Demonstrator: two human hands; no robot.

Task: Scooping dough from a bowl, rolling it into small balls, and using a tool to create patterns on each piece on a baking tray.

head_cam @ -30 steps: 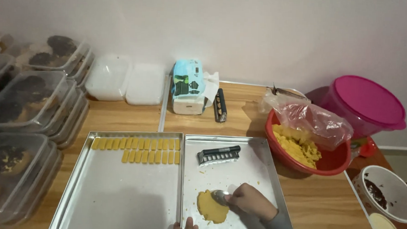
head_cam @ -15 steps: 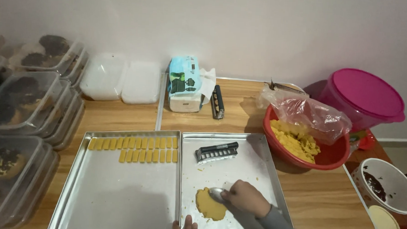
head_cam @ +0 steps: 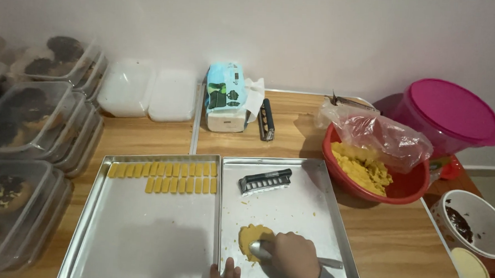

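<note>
1. Plain pale wall stood behind the wooden bench [head_cam: 147,137], which carried two shallow metal baking trays side by side.
2. On the right tray [head_cam: 311,208], near its front edge, lay a flattened pat of yellow dough [head_cam: 252,237]. The right hand [head_cam: 292,261] was curled shut around a metal spoon [head_cam: 260,248], whose bowl pressed against the pat while its handle stuck out to the right.
3. The left hand [head_cam: 225,277] showed only as fingertips at the bottom edge, just beside the tray's front rim; whether it was spread or closed, I could not tell.
4. The dough looked soft, light and a little crumbly, judging by the specks scattered about it. It would smear or tear if pinched hard, so lifting from underneath with the spoon or flat fingers seemed safer than gripping an edge.
5. A black and metal ridged cutter [head_cam: 264,181] lay further back on the same tray, well apart from the pat.
6. The left tray [head_cam: 143,234] held two rows of small yellow dough sticks [head_cam: 165,176] along its far edge.
7. A red bowl of yellow dough [head_cam: 368,172] with a clear plastic bag draped over it stood to the right, a pink-lidded tub [head_cam: 451,117] behind it.
8. Clear lidded containers [head_cam: 31,124] were stacked at the left.
</note>
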